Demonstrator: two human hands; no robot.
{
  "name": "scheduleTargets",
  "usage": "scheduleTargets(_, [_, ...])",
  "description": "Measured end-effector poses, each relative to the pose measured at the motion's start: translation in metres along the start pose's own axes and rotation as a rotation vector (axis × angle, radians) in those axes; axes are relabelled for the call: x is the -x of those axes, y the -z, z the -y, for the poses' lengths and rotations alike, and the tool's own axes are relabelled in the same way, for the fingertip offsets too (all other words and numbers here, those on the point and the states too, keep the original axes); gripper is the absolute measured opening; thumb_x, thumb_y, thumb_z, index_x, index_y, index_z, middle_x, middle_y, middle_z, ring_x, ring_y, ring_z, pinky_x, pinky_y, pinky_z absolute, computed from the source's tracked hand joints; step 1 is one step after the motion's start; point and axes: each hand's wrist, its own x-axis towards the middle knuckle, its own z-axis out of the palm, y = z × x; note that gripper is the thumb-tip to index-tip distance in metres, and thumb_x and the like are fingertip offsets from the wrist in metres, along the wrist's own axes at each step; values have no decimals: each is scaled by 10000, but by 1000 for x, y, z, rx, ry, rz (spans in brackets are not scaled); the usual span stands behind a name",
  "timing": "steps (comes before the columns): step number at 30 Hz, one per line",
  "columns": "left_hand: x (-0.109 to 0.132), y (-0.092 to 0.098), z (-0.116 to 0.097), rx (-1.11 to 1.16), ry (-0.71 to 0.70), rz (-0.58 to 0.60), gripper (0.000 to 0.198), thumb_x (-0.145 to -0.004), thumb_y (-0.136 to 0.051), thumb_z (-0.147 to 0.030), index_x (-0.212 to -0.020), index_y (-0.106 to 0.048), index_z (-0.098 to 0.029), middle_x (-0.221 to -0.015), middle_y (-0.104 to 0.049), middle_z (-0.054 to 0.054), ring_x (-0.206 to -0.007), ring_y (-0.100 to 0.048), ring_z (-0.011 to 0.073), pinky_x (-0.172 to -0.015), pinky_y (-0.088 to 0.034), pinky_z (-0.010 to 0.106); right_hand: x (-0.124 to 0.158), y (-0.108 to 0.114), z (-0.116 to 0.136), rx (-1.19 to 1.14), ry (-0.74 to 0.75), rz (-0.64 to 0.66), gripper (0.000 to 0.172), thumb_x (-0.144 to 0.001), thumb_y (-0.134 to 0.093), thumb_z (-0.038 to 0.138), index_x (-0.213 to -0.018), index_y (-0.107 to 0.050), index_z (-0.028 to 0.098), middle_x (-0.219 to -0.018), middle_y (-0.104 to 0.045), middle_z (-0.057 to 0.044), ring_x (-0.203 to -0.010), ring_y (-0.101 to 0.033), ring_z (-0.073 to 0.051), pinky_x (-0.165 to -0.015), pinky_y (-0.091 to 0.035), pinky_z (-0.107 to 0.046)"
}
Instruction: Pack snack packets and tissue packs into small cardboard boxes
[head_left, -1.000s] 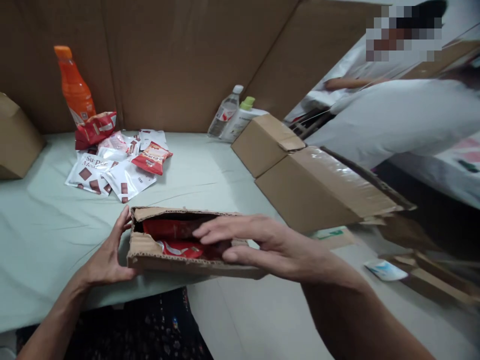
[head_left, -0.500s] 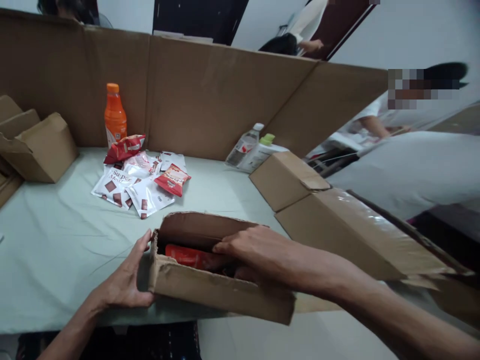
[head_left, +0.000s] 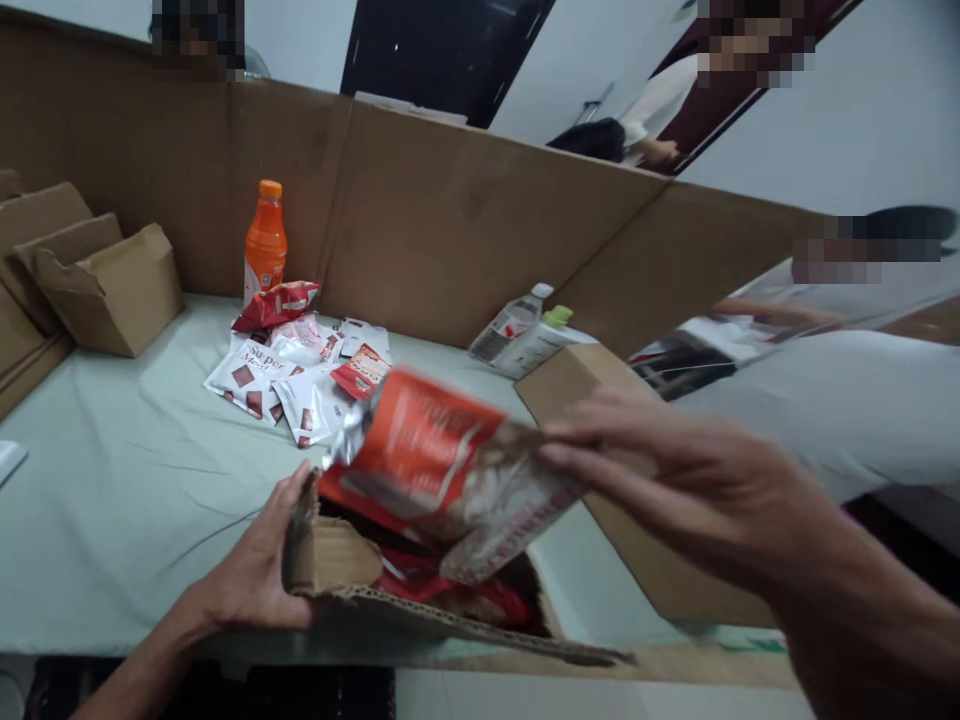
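Orange packet (head_left: 427, 445) tilted over mouth of cardboard box (head_left: 337, 555); right hand (head_left: 705, 490) pinches its 3-o'clock end — likely for clearance above box. Left hand (head_left: 259, 560) grips box at 9 o'clock, presumably bracing it. Red packaging (head_left: 409, 578) inside; white sachets (head_left: 300, 392) heaped at 11 o'clock.

Orange-red with white print, the packet (head_left: 427, 450) you hold shows a silver end and a pale strip of blurred purplish lettering, above your brown cardboard box (head_left: 330, 560) and the red packets (head_left: 487, 600) inside. On the pale green cloth (head_left: 135, 480) before you, white pouches (head_left: 241, 380) carry brown squares, beside a red-and-white bag (head_left: 277, 305) and a small orange-red bag (head_left: 361, 372). Facing you, too, are a vivid orange bottle (head_left: 266, 240) capped in orange, a clear bottle (head_left: 510, 330) capped in white, a white bottle (head_left: 534, 352) topped in lime green, and brown cardboard panels (head_left: 435, 190).
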Motion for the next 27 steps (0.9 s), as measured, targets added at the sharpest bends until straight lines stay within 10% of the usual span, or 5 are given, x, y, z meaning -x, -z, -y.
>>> scheduleTargets(4, [34, 30, -6, -156, 74, -117, 1262, -764, -830, -285, -1684, 32, -325, -1746, -163, 149, -1572, -271, 448, -1257, -294, 628, -50, -20, -22, -269, -258, -429, 216, -846, -757, 508, -792, -719, 303, -696, -649, 0, -611, -568, -193, -588, -466, -370])
scheduleTargets(11, [60, 52, -4, -257, 120, -212, 1235, -834, -790, -358, -1666, 123, -354, -1740, -178, 150, -1542, -345, 443, -1230, -374, 600, -90, -71, -28, -280, -335, -367, 187, -815, -778, 378, -973, -744, 285, -855, -716, -17, -753, -620, -192, -757, -536, -396])
scheduleTargets(19, [59, 55, 6, -205, 135, -165, 1256, -784, -792, -253, -1671, 91, -363, -1762, -85, 122, -1581, -219, 470, -1261, -287, 636, -50, -92, 64, -128, 165, 748, 354, -900, -662, 158, -1238, -735, 231, -1191, -775, -82, -988, -731, -234, -796, -560, -335])
scheduleTargets(24, [64, 46, 13, -250, 51, -244, 1249, -805, -806, -320, -1672, 93, -360, -1742, -169, 145, -1561, -273, 480, -1243, -292, 688, -61, -135, 68, 183, 177, 1039, 225, -870, -597, 30, -770, -756, 154, -731, -741, -62, -609, -602, -152, -557, -376, -277])
scheduleTargets(27, [67, 44, 15, -194, 90, -254, 1275, -771, -848, -377, -1685, 40, -331, -1741, -192, 144, -1556, -292, 474, -1245, -324, 661, -60, -108, 58, -82, 264, 866, 267, -886, -549, 28, -729, -714, 168, -697, -699, -28, -601, -572, -118, -572, -379, -254])
